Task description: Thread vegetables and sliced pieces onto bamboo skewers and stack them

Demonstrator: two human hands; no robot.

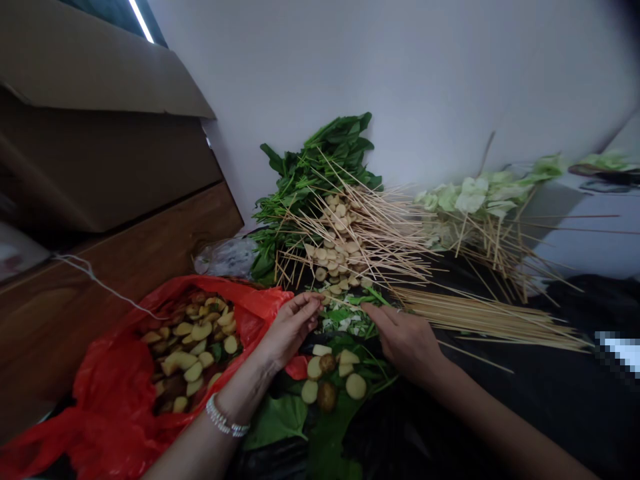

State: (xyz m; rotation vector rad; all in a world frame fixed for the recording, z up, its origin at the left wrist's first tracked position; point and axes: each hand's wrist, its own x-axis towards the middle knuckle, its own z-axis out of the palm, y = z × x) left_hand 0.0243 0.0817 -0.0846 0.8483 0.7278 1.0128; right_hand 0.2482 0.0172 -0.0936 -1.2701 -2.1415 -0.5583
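Observation:
My right hand (407,337) is closed on a thin wooden skewer (345,302), which runs leftward to the fingertips of my left hand (295,323). Those left fingers are pinched together at the skewer's other end; what lies between them is too small to make out. Below my hands, several loose potato slices (356,387) rest on large green leaves (280,420). Just beyond my fingers are chopped green and white vegetable pieces (347,320). A heap of skewered potato slices (337,250) lies behind them.
An open red plastic bag (110,373) holds many potato slices at the left. Bare skewers (490,317) lie in a bundle on black plastic (500,407) at the right. Leafy greens (320,160) and skewered pale cabbage leaves (473,193) stand by the white wall. A cardboard box (100,160) is upper left.

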